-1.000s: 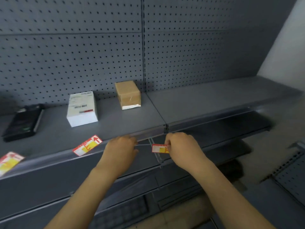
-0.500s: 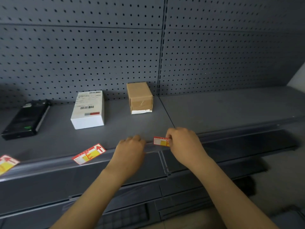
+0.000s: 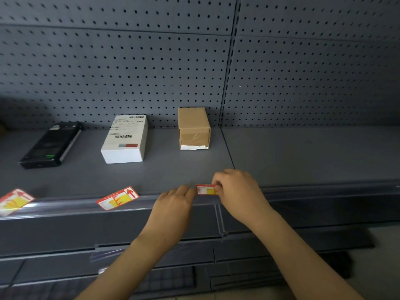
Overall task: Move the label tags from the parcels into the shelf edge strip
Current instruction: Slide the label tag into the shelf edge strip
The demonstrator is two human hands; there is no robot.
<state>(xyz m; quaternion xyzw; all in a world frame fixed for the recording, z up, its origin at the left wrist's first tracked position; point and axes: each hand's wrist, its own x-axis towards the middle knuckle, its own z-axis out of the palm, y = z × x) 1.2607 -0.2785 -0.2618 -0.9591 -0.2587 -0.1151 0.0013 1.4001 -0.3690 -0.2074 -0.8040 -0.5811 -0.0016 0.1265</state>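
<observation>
Count of tags: three red-and-yellow label tags in view; one small tag at centre frame; one larger arrow tag left of centre; one arrow tag at far left, partly cut by the frame edge.
Count of parcels: two on the shelf; a white parcel with barcodes at centre left; a brown parcel right of it, upright, against the perforated back panel.
Other items: one black device lying flat at left of the shelf, well apart from the hands.
Count of hands: two, both at the front lip of the shelf, centre frame.
Right hand: right hand pinches the right end of the small tag between thumb and curled fingers.
Left hand: left hand knuckles up, fingers bent down over the shelf edge strip, fingertips just left of the small tag; whether it grips the strip or only presses on it cannot be told.
Small tag position: level, at the top edge of the strip, between the two hands; touching the right hand; whether seated in the strip cannot be told.
Other tags position: both tilted, lying across the strip on the left side of the frame.
</observation>
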